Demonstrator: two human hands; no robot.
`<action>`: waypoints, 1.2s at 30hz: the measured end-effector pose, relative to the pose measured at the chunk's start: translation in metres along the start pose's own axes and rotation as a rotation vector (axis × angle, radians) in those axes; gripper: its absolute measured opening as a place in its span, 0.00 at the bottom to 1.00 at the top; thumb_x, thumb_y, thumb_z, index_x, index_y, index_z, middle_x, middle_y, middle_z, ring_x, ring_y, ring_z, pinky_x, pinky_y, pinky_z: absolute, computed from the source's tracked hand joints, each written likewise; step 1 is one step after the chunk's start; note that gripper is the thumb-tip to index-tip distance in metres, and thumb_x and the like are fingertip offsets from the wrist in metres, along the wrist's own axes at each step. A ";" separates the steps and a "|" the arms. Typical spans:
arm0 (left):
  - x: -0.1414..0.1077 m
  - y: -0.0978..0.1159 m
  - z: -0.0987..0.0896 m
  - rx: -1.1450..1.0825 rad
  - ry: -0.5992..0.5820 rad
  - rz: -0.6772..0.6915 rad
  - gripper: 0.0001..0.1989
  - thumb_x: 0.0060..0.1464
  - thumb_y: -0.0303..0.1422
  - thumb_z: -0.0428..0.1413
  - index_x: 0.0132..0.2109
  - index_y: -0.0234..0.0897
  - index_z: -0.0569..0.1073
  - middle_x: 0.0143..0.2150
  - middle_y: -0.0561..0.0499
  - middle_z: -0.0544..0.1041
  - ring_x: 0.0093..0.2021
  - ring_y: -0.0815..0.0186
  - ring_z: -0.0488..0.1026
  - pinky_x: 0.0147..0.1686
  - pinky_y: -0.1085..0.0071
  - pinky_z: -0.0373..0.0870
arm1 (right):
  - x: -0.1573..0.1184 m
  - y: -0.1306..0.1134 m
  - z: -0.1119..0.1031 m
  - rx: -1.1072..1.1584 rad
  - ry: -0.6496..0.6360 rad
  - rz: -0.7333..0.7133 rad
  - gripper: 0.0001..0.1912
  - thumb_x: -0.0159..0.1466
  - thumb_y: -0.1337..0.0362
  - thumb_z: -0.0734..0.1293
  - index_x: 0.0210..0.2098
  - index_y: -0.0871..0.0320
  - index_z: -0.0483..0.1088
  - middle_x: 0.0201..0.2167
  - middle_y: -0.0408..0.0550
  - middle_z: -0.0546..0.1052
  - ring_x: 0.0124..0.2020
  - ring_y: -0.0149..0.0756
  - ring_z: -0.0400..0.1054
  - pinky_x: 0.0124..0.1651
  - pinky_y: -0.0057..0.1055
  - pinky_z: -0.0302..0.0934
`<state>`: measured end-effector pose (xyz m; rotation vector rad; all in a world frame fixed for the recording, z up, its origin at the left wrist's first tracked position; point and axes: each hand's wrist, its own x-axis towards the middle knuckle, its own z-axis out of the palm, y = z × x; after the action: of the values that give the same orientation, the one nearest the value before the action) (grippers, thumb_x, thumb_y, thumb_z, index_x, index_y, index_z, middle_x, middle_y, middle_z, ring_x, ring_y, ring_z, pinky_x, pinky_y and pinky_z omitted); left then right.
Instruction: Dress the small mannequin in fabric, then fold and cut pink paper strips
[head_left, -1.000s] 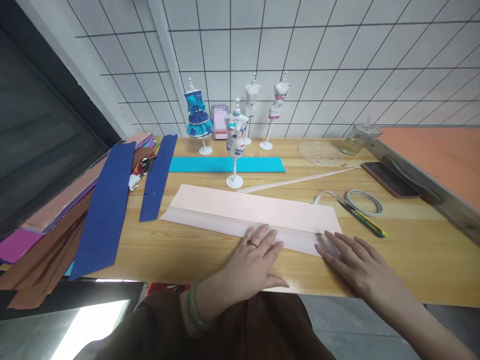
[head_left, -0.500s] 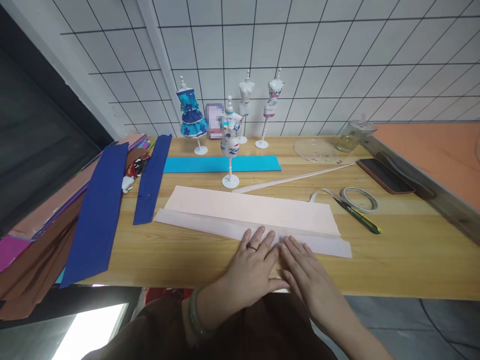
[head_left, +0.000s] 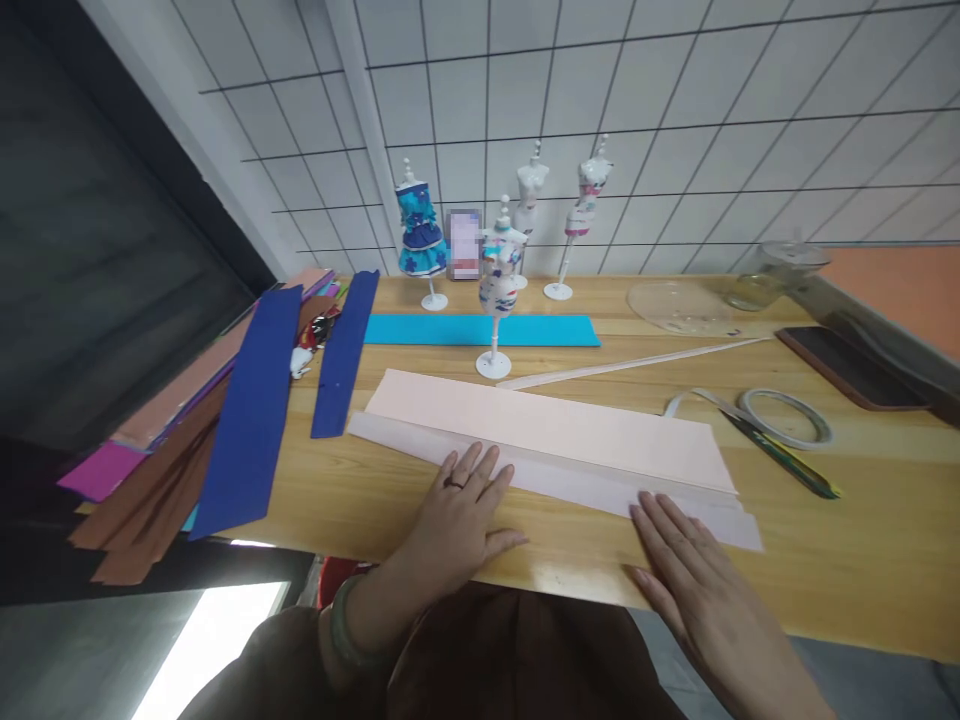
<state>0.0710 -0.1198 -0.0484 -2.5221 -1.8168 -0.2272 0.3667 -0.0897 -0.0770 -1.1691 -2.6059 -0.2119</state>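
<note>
Looks like flattening step; left hand (head_left: 452, 520) flat, fingers slightly spread; right hand (head_left: 697, 575) flat, fingers close; neither grasping; both on near, paler edge of pink sheet (head_left: 547, 420), mid-table, near side of front mannequin (head_left: 499, 275); next press seemingly calls for even, gentle pressure

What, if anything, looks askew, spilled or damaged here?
At far left, the brown strips look untidy, their ends jutting past the front edge of the desk. At right, a loose end trails from the tape roll. No spill or damage shows.
</note>
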 end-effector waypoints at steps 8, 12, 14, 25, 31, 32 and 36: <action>-0.034 -0.047 -0.009 0.122 -0.041 -0.309 0.33 0.57 0.53 0.38 0.64 0.40 0.53 0.66 0.43 0.51 0.65 0.53 0.46 0.59 0.52 0.50 | -0.008 0.010 0.016 0.036 0.014 -0.045 0.36 0.64 0.49 0.50 0.65 0.64 0.44 0.64 0.57 0.52 0.62 0.54 0.48 0.59 0.54 0.49; -0.044 -0.064 -0.009 0.153 -0.051 -0.451 0.34 0.56 0.54 0.37 0.64 0.41 0.52 0.66 0.44 0.50 0.65 0.52 0.46 0.59 0.48 0.49 | -0.014 0.021 0.030 0.056 0.037 -0.104 0.35 0.64 0.50 0.50 0.65 0.63 0.43 0.64 0.56 0.52 0.62 0.54 0.49 0.58 0.54 0.49; -0.048 -0.072 -0.009 0.166 -0.055 -0.515 0.34 0.56 0.54 0.36 0.64 0.42 0.52 0.66 0.44 0.50 0.65 0.51 0.46 0.58 0.46 0.48 | -0.016 0.026 0.035 0.061 0.050 -0.130 0.35 0.64 0.50 0.50 0.65 0.62 0.43 0.64 0.56 0.53 0.62 0.54 0.50 0.58 0.55 0.49; -0.048 -0.078 -0.010 0.219 0.060 -0.532 0.38 0.55 0.53 0.39 0.61 0.27 0.58 0.65 0.34 0.52 0.65 0.45 0.43 0.58 0.44 0.47 | 0.008 -0.001 0.005 0.010 0.082 -0.054 0.29 0.65 0.53 0.53 0.57 0.68 0.59 0.58 0.63 0.62 0.62 0.54 0.50 0.58 0.54 0.51; -0.013 -0.030 -0.006 0.070 0.063 -0.060 0.37 0.55 0.54 0.39 0.62 0.31 0.57 0.66 0.42 0.50 0.66 0.53 0.41 0.62 0.52 0.45 | 0.054 -0.043 -0.004 0.079 0.086 -0.112 0.25 0.65 0.59 0.56 0.58 0.67 0.58 0.58 0.61 0.62 0.63 0.49 0.47 0.59 0.51 0.52; -0.009 -0.023 -0.004 0.054 0.062 -0.021 0.37 0.54 0.55 0.39 0.62 0.32 0.57 0.66 0.43 0.51 0.66 0.53 0.42 0.62 0.52 0.45 | 0.061 -0.051 -0.003 0.100 0.066 -0.135 0.26 0.65 0.59 0.57 0.59 0.66 0.57 0.59 0.60 0.61 0.63 0.48 0.47 0.59 0.50 0.52; -0.002 -0.012 0.004 0.038 0.051 0.008 0.36 0.54 0.55 0.38 0.61 0.36 0.58 0.65 0.46 0.53 0.66 0.55 0.45 0.61 0.53 0.46 | 0.074 -0.069 0.001 0.145 -0.012 -0.206 0.27 0.65 0.58 0.58 0.60 0.66 0.56 0.61 0.58 0.58 0.64 0.45 0.46 0.60 0.47 0.52</action>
<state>0.0592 -0.1177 -0.0535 -2.4744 -1.7759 -0.2518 0.2679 -0.0825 -0.0561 -0.8569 -2.7004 -0.0553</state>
